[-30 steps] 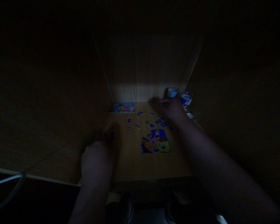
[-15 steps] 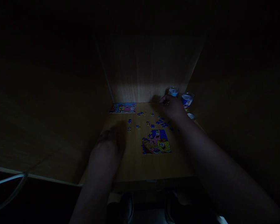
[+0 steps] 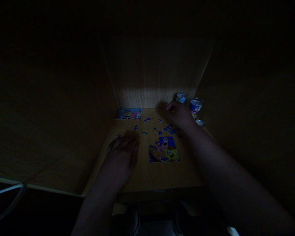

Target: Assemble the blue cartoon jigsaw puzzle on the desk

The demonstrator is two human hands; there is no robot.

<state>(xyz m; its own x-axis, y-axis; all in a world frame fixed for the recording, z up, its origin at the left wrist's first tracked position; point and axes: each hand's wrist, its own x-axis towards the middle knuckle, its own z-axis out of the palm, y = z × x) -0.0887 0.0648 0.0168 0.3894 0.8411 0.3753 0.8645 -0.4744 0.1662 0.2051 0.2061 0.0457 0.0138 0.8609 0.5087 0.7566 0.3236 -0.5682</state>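
The scene is very dark. A partly assembled cartoon jigsaw (image 3: 164,150) lies on the wooden desk (image 3: 147,173). Loose blue pieces (image 3: 166,128) are scattered behind it. My left hand (image 3: 121,154) lies flat on the desk with fingers stretched forward, just left of the jigsaw, holding nothing. My right hand (image 3: 178,114) reaches to the back right among the loose pieces, fingers curled in a pinch; what they hold is too dark to make out.
A picture card (image 3: 129,113) lies at the back left. Two small cups (image 3: 196,105) and a round lid (image 3: 200,123) stand at the back right. Wooden walls close in the desk on both sides and behind. My feet show under the front edge.
My left hand has moved forward and right onto the desk, ending flat beside the jigsaw. My right hand has shifted slightly at the back, fingers curling in.
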